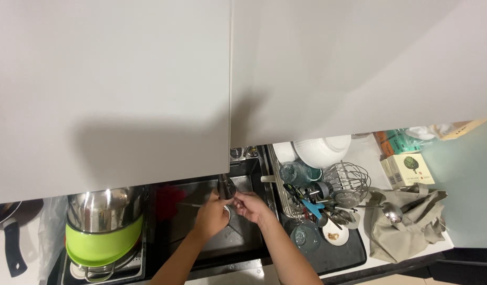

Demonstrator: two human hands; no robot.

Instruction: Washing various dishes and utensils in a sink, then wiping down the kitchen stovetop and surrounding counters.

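Lime-green bowl, black sink, white bowl, beige cloth.

the sink lies between a stacked pot on its left and a dish rack on its right. a cloth bag lies right of the rack.

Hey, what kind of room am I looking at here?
Most likely a home kitchen. Both hands work at a dark sink under its tap, a dish rack beside it holds bowls and utensils, and a steel pot stands to the left.

Evenly bright, soft indoor light from above; broad grey shadow across the white cabinet doors; dim inside the sink; slight softness, wide-angle stretch at edges.
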